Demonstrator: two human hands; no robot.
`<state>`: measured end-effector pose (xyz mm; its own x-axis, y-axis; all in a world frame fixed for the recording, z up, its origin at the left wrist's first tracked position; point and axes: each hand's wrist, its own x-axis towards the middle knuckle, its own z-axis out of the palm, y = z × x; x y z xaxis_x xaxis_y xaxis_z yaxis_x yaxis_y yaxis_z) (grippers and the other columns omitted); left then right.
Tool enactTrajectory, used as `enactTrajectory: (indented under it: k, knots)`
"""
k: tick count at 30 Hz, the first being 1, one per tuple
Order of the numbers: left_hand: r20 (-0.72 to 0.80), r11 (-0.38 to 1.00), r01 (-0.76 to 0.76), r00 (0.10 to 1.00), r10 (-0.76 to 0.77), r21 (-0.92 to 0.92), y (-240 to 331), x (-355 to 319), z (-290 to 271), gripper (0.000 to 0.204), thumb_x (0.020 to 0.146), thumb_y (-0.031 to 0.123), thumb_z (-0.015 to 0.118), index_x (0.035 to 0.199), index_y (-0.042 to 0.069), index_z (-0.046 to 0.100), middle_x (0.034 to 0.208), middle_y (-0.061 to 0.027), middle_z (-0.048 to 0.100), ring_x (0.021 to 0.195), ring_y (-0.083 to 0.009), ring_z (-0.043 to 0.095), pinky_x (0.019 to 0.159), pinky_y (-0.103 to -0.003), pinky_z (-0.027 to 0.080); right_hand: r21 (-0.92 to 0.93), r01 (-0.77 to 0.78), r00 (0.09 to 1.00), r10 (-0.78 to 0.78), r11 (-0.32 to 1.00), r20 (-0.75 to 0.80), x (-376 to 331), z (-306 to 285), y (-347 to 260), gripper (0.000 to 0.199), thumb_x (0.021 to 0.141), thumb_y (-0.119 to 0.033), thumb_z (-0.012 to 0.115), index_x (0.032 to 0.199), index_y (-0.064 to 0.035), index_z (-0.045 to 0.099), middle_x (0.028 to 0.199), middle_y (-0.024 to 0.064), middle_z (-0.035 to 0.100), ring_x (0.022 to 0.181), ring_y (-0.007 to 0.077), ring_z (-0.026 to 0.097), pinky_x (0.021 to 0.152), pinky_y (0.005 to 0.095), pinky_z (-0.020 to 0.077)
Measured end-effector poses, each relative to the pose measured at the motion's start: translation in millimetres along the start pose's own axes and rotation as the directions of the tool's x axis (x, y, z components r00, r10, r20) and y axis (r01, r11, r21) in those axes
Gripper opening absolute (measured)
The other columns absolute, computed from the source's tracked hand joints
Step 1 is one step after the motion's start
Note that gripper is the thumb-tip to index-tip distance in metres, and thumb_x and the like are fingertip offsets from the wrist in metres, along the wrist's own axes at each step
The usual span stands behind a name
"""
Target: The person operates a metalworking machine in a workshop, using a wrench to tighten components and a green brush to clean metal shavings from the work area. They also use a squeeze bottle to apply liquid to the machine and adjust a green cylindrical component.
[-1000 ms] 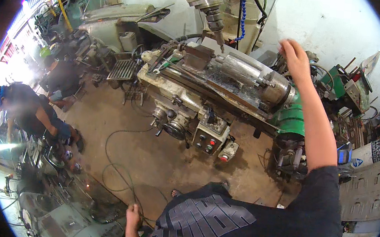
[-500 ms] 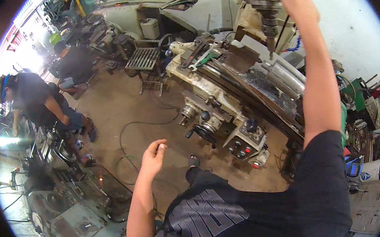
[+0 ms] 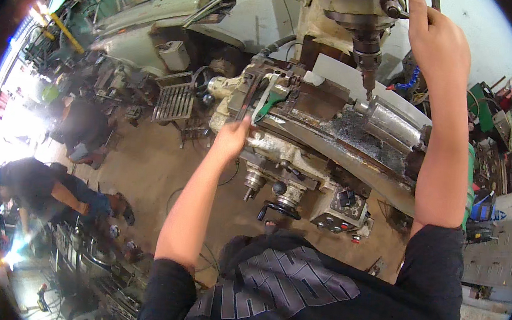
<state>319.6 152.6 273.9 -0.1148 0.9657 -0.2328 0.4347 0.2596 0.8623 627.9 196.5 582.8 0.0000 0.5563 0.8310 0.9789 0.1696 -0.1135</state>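
My right hand is raised to the milling machine's head, its fingers curled round a dark lever at the upper edge. Below the head, a drill chuck points down toward a shiny metal cylinder lying on the machine table among dark chips. My left hand is at the table's left end, its fingertips against the near end of a long dark flat tool. They are blurred, so a grip is hard to make out. Beside that tool lie a green-handled brush and a pale wrench.
Below the table sit a black handwheel and a control box with buttons. At left, a person bends near a bright welding glow; another person crouches behind. A slatted metal stand is beyond the table's left end.
My left hand has swung up and forward from above the floor to the tools on the table's left end. My right hand stays high by the machine head; the view has shifted.
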Motion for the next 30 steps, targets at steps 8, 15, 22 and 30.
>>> enactTrajectory:
  k: [8, 15, 22, 30]
  knots:
    - [0.605, 0.807, 0.585, 0.675, -0.423, -0.088, 65.8, 215.6, 51.5, 0.08, 0.097, 0.08, 0.029, 0.098, 0.009, 0.064, 0.084, -0.0071, 0.065, 0.063, -0.0175, 0.052, 0.054, -0.033, 0.037, -0.022, -0.089, 0.996, 0.089, 0.996, -0.003, -2.0, -4.1, -12.1, 0.053, 0.103, -0.041, 0.05, 0.079, 0.002, 0.068, 0.075, 0.0283, 0.063, 0.078, 0.0494, 0.063, 0.071, 0.0548, 0.0482]
    - [0.747, 0.763, 0.515, 0.662, -0.064, -0.391, 63.0, 275.4, 64.0, 0.037, 0.104, 0.046, 0.051, 0.103, 0.012, 0.067, 0.089, -0.0032, 0.067, 0.075, -0.0197, 0.059, 0.061, -0.037, 0.041, -0.072, -0.203, 0.979, 0.202, 0.976, -0.017, -2.4, -0.9, -22.9, 0.054, 0.101, -0.044, 0.053, 0.08, 0.0026, 0.069, 0.074, 0.0286, 0.062, 0.078, 0.0476, 0.064, 0.07, 0.0506, 0.0501]
    - [0.852, 0.815, 0.49, 0.524, 0.008, -0.309, 69.9, 288.7, 54.1, 0.02, 0.1, 0.024, 0.056, 0.11, 0.01, 0.067, 0.1, -0.0025, 0.067, 0.084, -0.0172, 0.057, 0.067, -0.035, 0.046, -0.123, -0.344, 0.939, 0.34, 0.931, -0.05, -2.0, 4.2, -26.8, 0.058, 0.1, -0.047, 0.054, 0.084, 0.0058, 0.069, 0.071, 0.0295, 0.062, 0.074, 0.0461, 0.067, 0.071, 0.0492, 0.0513]
    - [0.876, 0.781, 0.503, 0.47, 0.113, -0.371, 72.8, 285.6, 56.9, 0.013, 0.099, 0.02, 0.063, 0.108, 0.011, 0.065, 0.094, 0.001, 0.067, 0.071, -0.0164, 0.058, 0.061, -0.033, 0.047, -0.174, -0.4, 0.916, 0.397, 0.9, -0.054, 0.0, 8.2, -24.8, 0.053, 0.098, -0.046, 0.057, 0.086, 0.0051, 0.07, 0.077, 0.0296, 0.064, 0.08, 0.0447, 0.068, 0.074, 0.0492, 0.0515]
